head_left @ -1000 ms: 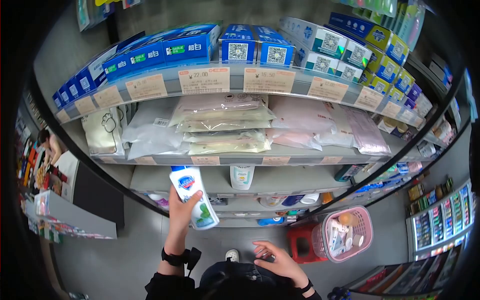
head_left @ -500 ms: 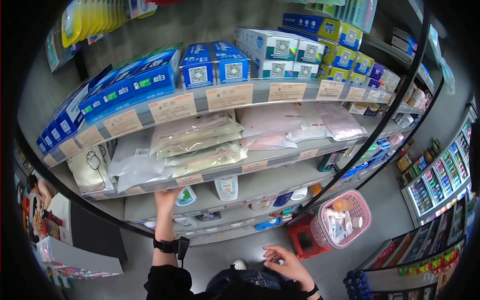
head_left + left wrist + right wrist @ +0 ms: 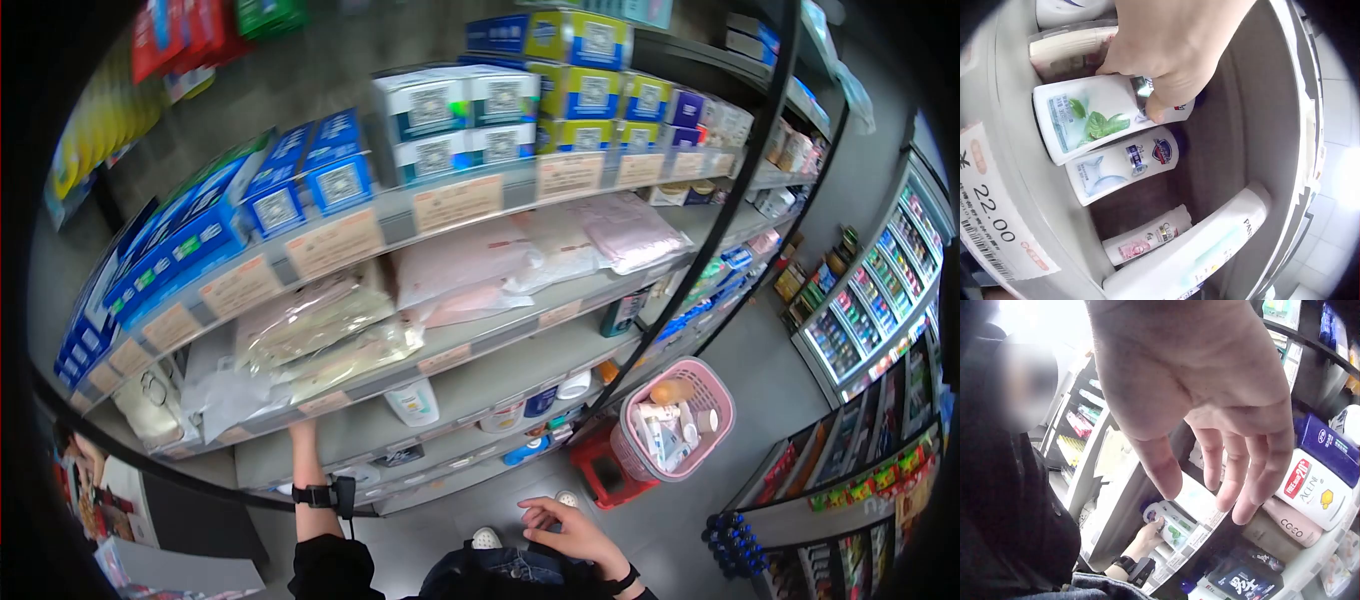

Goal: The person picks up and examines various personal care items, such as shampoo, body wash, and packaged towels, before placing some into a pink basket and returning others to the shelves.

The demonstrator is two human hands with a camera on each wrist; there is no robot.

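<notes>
My left hand point(image 3: 1169, 47) grips a white body wash bottle point(image 3: 1094, 125) with green mint leaves on its label, thumb and fingers around its cap end. The bottle is on a lower shelf beside a similar bottle point(image 3: 1125, 164) with a blue label. In the head view most of that hand point(image 3: 303, 432) is hidden under the shelf above. A small pink-labelled tube point(image 3: 1147, 235) and a large white Pantene bottle point(image 3: 1200, 256) are farther along. My right hand point(image 3: 572, 530) hangs in front of the body, fingers loosely bent and holding nothing.
A pink basket point(image 3: 622, 430) with several items stands on a red stool point(image 3: 597, 470) at the right. Above are shelves of bagged goods point(image 3: 460, 262) and toothpaste boxes point(image 3: 585, 90). A black shelf post point(image 3: 735, 190) slants down the right side.
My left hand has carried the mint-leaf bottle from in front of the shelves onto the lower shelf. The head view has turned right; my right hand stays by the body.
</notes>
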